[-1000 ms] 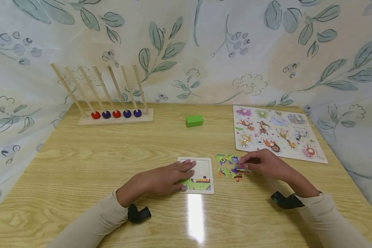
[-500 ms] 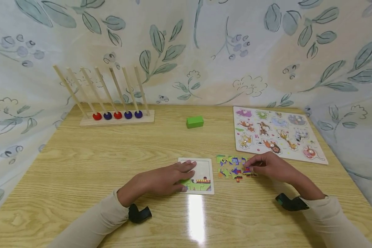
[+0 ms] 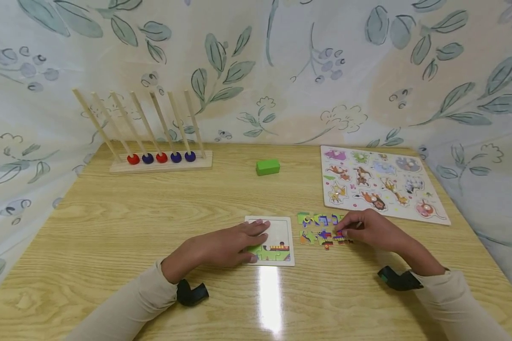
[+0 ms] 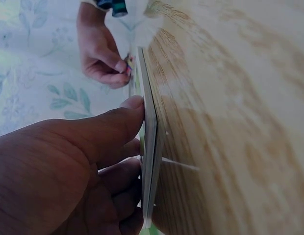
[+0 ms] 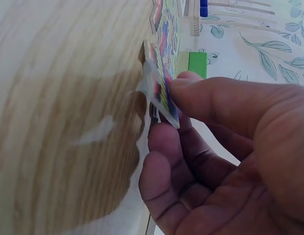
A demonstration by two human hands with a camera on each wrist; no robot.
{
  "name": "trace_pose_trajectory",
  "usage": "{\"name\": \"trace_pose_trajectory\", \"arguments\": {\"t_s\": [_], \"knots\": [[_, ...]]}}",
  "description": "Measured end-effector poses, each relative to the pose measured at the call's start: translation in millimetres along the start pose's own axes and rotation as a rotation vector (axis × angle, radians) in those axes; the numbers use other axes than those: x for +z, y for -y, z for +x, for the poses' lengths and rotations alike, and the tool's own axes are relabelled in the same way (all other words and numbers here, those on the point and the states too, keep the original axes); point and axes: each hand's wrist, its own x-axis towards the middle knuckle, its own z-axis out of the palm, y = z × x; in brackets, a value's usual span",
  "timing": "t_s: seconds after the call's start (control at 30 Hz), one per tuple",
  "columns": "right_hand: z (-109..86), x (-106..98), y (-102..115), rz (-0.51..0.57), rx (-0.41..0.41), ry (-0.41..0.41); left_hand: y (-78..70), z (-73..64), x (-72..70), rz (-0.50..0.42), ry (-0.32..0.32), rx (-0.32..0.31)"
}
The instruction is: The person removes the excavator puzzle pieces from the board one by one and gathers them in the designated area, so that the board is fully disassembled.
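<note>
The left hand (image 3: 222, 246) lies flat with straight fingers on the tray (image 3: 281, 227), a small white-rimmed puzzle board just ahead of it; the fingertips (image 4: 135, 104) press its face, as the left wrist view shows. Fitted pieces (image 3: 275, 253) fill the near strip of the tray, green ground with a red and yellow band above, under and just right of the fingers. The tray's long axis runs away from the person.

Just right of that hand, beyond the tray's edge, loose pieces (image 3: 315, 228) lie flat in a tight cluster, green, blue, purple and orange, touching or nearly touching one another.

The right hand (image 3: 373, 229) sits at the right end of the cluster with curled fingers, pinching one piece (image 5: 162, 90) between thumb and forefinger. That piece is thin and flat, striped in red, yellow and blue, with a jigsaw tab. Its free end, which touches the table (image 3: 153, 213), points left toward the cluster, and it tilts up a little toward the hand. Its long axis runs roughly left to right in the head view.

Beyond the right hand lies an animal board (image 3: 381, 182); well beyond the left, a green block (image 3: 268, 166) and a peg rack (image 3: 160, 161).
</note>
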Motion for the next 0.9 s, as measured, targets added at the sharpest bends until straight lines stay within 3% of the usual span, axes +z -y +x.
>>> {"name": "trace_pose_trajectory", "arguments": {"t_s": [0.33, 0.47, 0.7, 0.9], "knots": [[-1.5, -0.4, 4.2, -0.085, 0.004, -0.056, 0.0, 2.3, 1.7, -0.01, -0.029, 0.005], [4.4, 4.0, 10.6, -0.08, -0.003, -0.057, -0.4, 2.6, 2.5, -0.023, -0.048, -0.02], [19.2, 15.4, 30.1, -0.041, -0.055, -0.022, -2.4, 0.6, -1.1, 0.012, -0.091, -0.012], [29.8, 26.7, 41.7, -0.013, -0.103, 0.025, -0.3, -2.4, -5.2, 0.006, -0.07, -0.059]]}}
